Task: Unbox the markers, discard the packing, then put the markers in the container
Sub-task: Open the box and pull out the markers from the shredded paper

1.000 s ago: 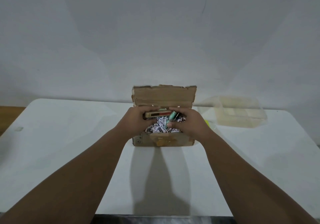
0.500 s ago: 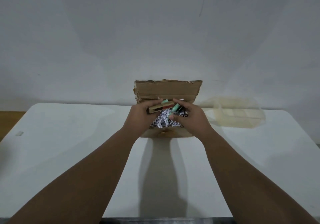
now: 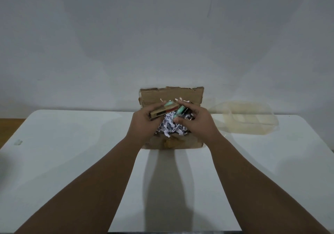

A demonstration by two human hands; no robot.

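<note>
An open cardboard box point(image 3: 180, 144) stands mid-table with its flap point(image 3: 171, 94) up at the back. Both hands are lifted over it, holding a heap of shredded paper packing point(image 3: 169, 127) with markers in it. My left hand point(image 3: 144, 123) grips a tan and red marker pack point(image 3: 163, 112) with a mint one behind it. My right hand point(image 3: 196, 123) holds a teal marker point(image 3: 179, 110) and a dark one beside it, along with shreds.
A clear plastic container point(image 3: 247, 118) sits on the white table point(image 3: 72, 152) at the right, just beyond the box. A grey wall rises behind. A small scrap point(image 3: 18, 142) lies near the left table edge.
Both hands have risen out of the box, lifting the shredded paper and the markers with them. The camera view has tilted slightly.
</note>
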